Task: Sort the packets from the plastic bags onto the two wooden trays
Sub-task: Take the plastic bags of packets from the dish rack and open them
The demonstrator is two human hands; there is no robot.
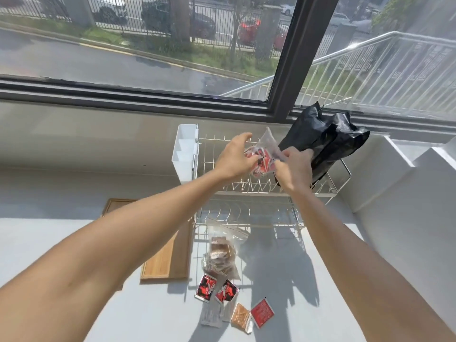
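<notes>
A clear plastic bag point(267, 141) with red and black packets inside is raised over the wire dish rack. My left hand point(234, 159) grips its left side and my right hand point(293, 169) pinches its right edge. A second clear bag point(222, 253) of brown packets lies on the white counter below the rack. Loose on the counter near it are two red and black packets point(206, 287), a brown packet point(240, 317), a red packet point(262, 312) and a pale packet point(211, 315). A wooden tray point(167, 257) lies at the left, partly under my left forearm. Another wooden tray point(116, 206) shows behind it.
A two-tier wire dish rack point(259, 193) stands at the back of the counter, with a white plastic caddy point(185, 151) hung on its left end. Black plastic bags point(325, 141) lean on the rack's right end against the window frame. White stepped ledges rise at the right.
</notes>
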